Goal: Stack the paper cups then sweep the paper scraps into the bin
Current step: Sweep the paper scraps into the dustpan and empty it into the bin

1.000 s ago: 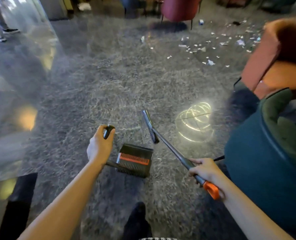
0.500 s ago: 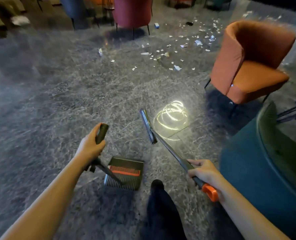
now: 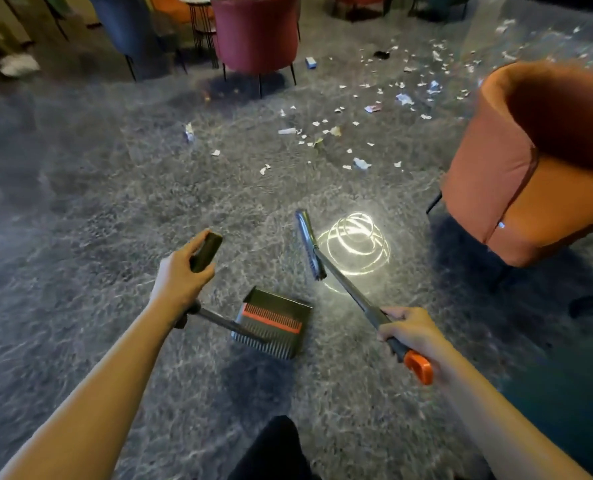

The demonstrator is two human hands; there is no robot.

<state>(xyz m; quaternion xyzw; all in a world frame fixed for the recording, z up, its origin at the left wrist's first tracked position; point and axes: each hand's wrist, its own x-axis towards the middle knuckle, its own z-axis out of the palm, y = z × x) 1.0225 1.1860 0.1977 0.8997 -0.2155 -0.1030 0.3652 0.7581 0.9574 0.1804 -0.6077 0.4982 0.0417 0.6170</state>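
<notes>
Head view: I look down on both forearms over a grey patterned floor (image 3: 115,202).
Left hand: my left hand (image 3: 180,271) is closed, fingers curled round the dark grip (image 3: 206,251) at the top of the dustpan's long handle.
Dustpan: the dustpan (image 3: 274,323) sits near centre, between the two hands, with an orange-red comb strip across it. I cannot tell whether it touches the floor.
Right hand: my right hand (image 3: 409,329) is closed round the broom (image 3: 350,292) shaft, just ahead of its orange end cap (image 3: 420,367).
Brush head: the brush head (image 3: 309,244) lies beyond the dustpan, just beside a bright coiled light reflection (image 3: 354,244) on the floor.
Paper scraps: the paper scraps (image 3: 357,133) lie scattered on the far floor, right of centre, well apart from the brush head.
Crimson chair: the crimson chair (image 3: 257,32) stands far, left of the scraps.
Orange armchair: the orange armchair (image 3: 530,168) stands at the right, near the scraps.
</notes>
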